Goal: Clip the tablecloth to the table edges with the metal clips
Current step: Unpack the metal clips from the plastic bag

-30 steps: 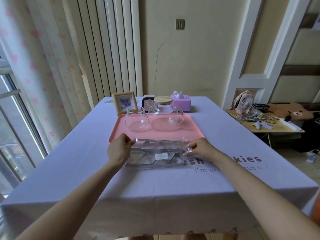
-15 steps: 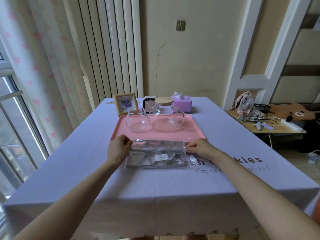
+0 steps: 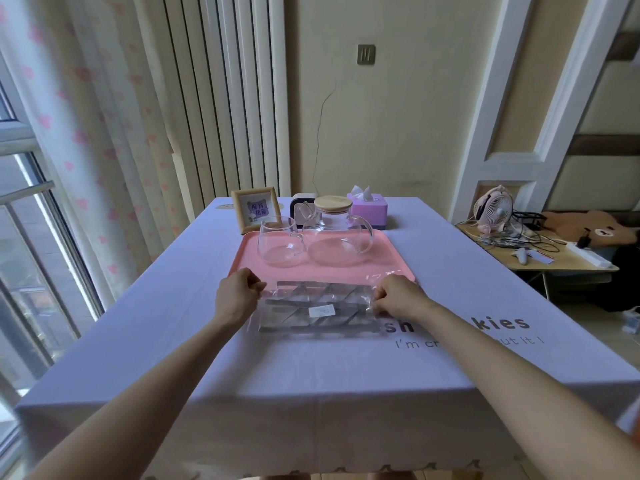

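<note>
Window and pink-dotted curtain [image 3: 86, 133] at far left. Lavender tablecloth [image 3: 173, 341] covers the table, front edge hanging down, no clip on it visible. Left hand [image 3: 235, 296] pinches the left end of a clear plastic bag [image 3: 318, 308] that lies flat on the cloth, just in front of the pink tray [image 3: 391, 268]. Metal clips [image 3: 311, 317] are inside the bag, grey strips, count unclear. On the tray: glass cup [image 3: 278, 245], then glass teapot [image 3: 337, 233] with wooden lid. Picture frame [image 3: 255, 209] and purple tissue box [image 3: 367, 209] behind the tray. Right hand [image 3: 400, 296] pinches the bag's right end, fingers curled on the plastic. Side table with small fan [image 3: 493, 209] at far right.
</note>
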Motion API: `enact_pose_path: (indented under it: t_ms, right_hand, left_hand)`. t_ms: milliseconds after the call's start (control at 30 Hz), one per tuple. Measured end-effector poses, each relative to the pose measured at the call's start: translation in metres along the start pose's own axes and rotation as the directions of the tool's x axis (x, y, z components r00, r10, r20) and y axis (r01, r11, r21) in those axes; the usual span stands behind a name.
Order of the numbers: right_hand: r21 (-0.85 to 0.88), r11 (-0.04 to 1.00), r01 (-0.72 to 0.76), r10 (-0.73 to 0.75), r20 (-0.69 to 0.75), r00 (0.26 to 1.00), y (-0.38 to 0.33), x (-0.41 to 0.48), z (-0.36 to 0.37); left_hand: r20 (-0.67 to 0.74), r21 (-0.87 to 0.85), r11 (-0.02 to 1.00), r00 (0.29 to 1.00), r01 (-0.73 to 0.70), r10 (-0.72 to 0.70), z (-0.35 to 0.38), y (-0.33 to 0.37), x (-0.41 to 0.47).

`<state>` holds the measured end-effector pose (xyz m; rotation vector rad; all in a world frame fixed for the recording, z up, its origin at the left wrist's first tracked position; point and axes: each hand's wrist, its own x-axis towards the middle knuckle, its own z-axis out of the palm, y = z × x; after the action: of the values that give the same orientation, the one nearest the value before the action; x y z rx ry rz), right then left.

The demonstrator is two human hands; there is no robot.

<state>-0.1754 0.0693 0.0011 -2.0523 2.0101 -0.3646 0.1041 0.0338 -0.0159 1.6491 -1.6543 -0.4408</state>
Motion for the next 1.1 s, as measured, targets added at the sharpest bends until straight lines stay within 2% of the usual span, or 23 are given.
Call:
enact_pose_path:
  t_ms: [133, 367, 500, 733, 900, 967, 1000, 1067, 1100]
  right_hand:
    - [-0.05, 0.998, -0.049, 0.047, -0.042, 0.998, 0.007, -0.003, -0.002]
    - [-0.045, 0.993, -0.108, 0.103, -0.101, 0.99, 0.019, -0.003, -0.001]
    - [-0.045, 0.988, -0.147, 0.141, -0.113, 0.983, 0.031, -0.001, -0.001]
    - [-0.097, 0.986, -0.136, 0.12, -0.15, 0.981, 0.032, 0.0, 0.006]
    - [0.063, 0.989, -0.137, 0.143, -0.111, 0.983, 0.049, 0.001, 0.001]
    - [0.105, 0.987, -0.125, 0.136, -0.106, 0.985, 0.049, 0.003, 0.001]
    - [0.129, 0.985, -0.118, 0.132, -0.108, 0.985, 0.049, 0.004, 0.001]
    - [0.191, 0.976, -0.108, 0.131, -0.112, 0.985, 0.046, 0.004, 0.0]
    - [0.227, 0.968, -0.106, 0.135, -0.118, 0.984, 0.045, 0.003, -0.001]
  left_hand:
    - [-0.042, 0.089, 0.996, 0.999, 0.028, -0.024, -0.016, -0.018, 0.013]
    - [-0.201, 0.398, 0.91, 0.979, 0.113, -0.033, -0.054, -0.051, 0.032]
    - [-0.283, 0.464, 0.858, 0.955, 0.22, -0.091, -0.077, -0.073, 0.039]
    - [-0.334, 0.53, 0.785, 0.93, 0.32, -0.154, -0.086, -0.08, 0.041]
    - [-0.355, 0.522, 0.758, 0.908, 0.39, -0.223, -0.096, -0.092, 0.043]
    - [-0.342, 0.526, 0.804, 0.934, 0.278, -0.099, -0.086, -0.086, 0.043]
    - [-0.304, 0.522, 0.842, 0.952, 0.135, 0.035, -0.079, -0.081, 0.043]
    - [-0.114, 0.439, 0.873, 0.951, -0.213, 0.289, -0.065, -0.069, 0.041]
    - [0.032, 0.346, 0.879, 0.941, -0.326, 0.337, -0.06, -0.061, 0.037]
